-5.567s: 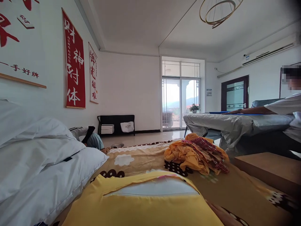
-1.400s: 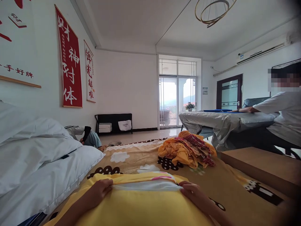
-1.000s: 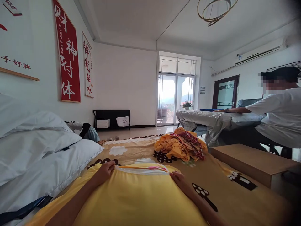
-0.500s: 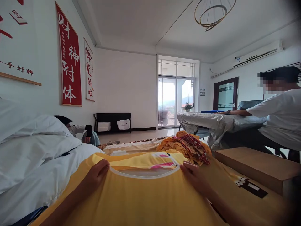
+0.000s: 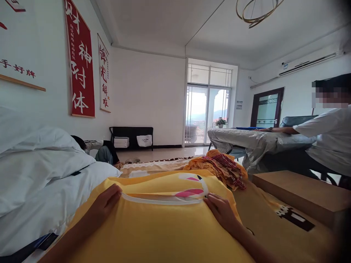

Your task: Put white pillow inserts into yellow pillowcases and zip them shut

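A yellow cloth (image 5: pixel 161 230) with a white-edged opening, shaped like a neckline, spreads across the lower middle of the head view. Beyond the opening its far part shows a pink, white and black print. My left hand (image 5: pixel 108 199) pinches the left end of the white edge. At the right end, my right hand (image 5: pixel 219 205) grips the same edge with fingers bent over it. Between the two hands the edge is drawn nearly straight, and the opening is a narrow slit. The cloth's lower end runs out of the picture.
White pillows or bedding (image 5: pixel 46 175) are heaped at left. Ahead lie crumpled yellow and plaid cloths (image 5: pixel 219 166) on a patterned cover. At right are a cardboard box (image 5: pixel 298 188) and a covered table (image 5: pixel 246 140) with a seated person (image 5: pixel 329 126). Another person (image 5: pixel 101 151) crouches beyond the bedding.
The opening has narrowed and its white edge has straightened from a deeper curve. Both hands sit slightly further left in view. The person beyond the bedding has shifted, and the camera view has tilted slightly.
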Demonstrator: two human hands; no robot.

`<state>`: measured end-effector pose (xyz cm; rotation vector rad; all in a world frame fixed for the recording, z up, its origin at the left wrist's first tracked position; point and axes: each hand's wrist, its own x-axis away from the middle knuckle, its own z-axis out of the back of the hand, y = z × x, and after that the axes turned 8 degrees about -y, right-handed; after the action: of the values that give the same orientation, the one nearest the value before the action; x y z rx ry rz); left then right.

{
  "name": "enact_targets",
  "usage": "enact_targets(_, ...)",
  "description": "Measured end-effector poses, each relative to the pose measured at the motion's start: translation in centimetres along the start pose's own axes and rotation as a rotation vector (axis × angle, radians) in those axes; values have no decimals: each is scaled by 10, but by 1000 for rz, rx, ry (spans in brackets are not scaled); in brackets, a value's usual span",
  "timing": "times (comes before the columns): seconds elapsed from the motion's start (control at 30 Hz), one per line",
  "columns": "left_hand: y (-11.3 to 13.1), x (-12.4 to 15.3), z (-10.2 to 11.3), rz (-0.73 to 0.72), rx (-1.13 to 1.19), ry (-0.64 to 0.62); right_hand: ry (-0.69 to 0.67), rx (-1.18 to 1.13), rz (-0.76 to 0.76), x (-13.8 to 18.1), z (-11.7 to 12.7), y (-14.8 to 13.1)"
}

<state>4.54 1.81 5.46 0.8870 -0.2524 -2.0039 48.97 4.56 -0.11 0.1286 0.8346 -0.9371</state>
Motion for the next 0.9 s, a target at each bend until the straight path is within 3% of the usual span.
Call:
enact_targets(0.17,-16,19,-18,35,3,-79,-83,-6,-29,14,-18,13)
enact_targets(0.3,-34,31,-42,61,-53,-196,-321,11,-47,31,-32,24)
enact_targets(0.43,-45,28,-48,36,-147,-220,-424,132,-68,32,-27,20)
enact_targets(0.57,-51,16,-45,96,-248,-253,-452,244,38,22,-15,9)
enact_targets(0.63,-51,9,-46,164,-299,-309,-437,246,10,16,-16,5)
enact_targets(0.77,-48,-4,-52,167,-320,-409,-416,188,-113,5,-35,-3)
enact_targets(0.9,-50,-9,-57,202,-254,-455,-434,160,-117,1,-56,-9)
